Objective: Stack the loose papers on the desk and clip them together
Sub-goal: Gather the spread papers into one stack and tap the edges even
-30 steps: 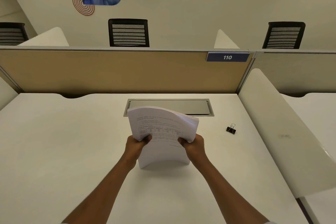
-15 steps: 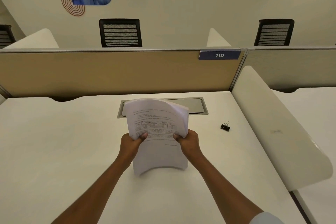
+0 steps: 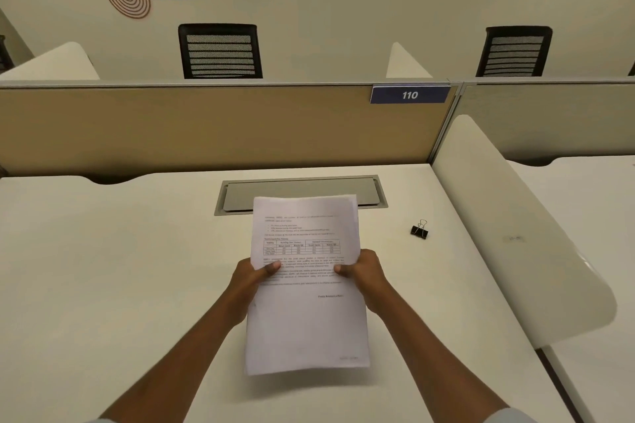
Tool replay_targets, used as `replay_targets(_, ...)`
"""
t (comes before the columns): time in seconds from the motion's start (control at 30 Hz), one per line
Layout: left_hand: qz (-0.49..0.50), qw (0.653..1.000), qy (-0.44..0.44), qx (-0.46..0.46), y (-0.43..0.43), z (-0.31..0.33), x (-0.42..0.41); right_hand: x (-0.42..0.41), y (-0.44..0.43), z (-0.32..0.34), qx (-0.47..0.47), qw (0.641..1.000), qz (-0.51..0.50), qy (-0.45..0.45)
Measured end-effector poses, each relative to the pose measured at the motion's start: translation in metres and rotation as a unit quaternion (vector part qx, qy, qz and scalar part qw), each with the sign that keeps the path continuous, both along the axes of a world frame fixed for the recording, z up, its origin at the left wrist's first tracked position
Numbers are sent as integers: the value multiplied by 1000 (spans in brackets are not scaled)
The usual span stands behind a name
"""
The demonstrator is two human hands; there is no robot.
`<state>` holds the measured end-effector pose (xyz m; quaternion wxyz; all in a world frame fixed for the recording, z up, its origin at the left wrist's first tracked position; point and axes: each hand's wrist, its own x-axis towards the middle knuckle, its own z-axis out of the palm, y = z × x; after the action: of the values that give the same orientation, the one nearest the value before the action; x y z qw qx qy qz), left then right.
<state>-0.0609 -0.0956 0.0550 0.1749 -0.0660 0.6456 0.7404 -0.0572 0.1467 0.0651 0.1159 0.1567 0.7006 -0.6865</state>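
**Centrally held: a squared paper stack above the desk, binder clip lying apart**

Both hands grip one stack of papers (image 3: 305, 285) over the middle of the white desk (image 3: 103, 268). The left hand (image 3: 249, 280) clasps the stack's left edge and the right hand (image 3: 364, 273) its right edge, each at about mid-height. On each side the thumb lies across the printed top sheet, while the remaining fingers pass behind the stack and are hidden; the fingers thus pinch the papers between thumb and the unseen digits. The sheets appear aligned, with only a slight offset visible at the top right corner. The top page carries lines of text and a small table, too small to read. The stack's lower edge hangs just above the desk and casts a soft shadow there; whether it touches the surface cannot be told.

A black binder clip (image 3: 419, 230) with wire handles lies on the desk to the right of the stack, well apart from both hands. Behind the stack, a grey cable-tray cover (image 3: 302, 191) is set into the desk. A tan partition (image 3: 189, 127) bearing a blue label "110" (image 3: 410, 95) closes the far side, and a white curved divider (image 3: 515, 237) borders the right.
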Motion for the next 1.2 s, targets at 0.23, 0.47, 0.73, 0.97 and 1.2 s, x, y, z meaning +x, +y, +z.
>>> replay_targets(0.23,-27,999,-38,-7,18,-21,14,15,18,-35,-48,994,1,-97)
replay_targets(0.47,-21,998,-42,-30,30,-37,14,18,23,-54,-30,993,-5,-112)
replay_targets(0.73,-13,998,-66,-4,25,-43,4,15,27,-66,-31,995,17,-97)
replay_targets(0.97,-4,994,-103,34,20,-53,-8,20,30,-73,-64,995,33,-71)
replay_targets(1.2,-63,992,-101,38,24,-48,-15,22,34,-69,-75,994,53,-53)
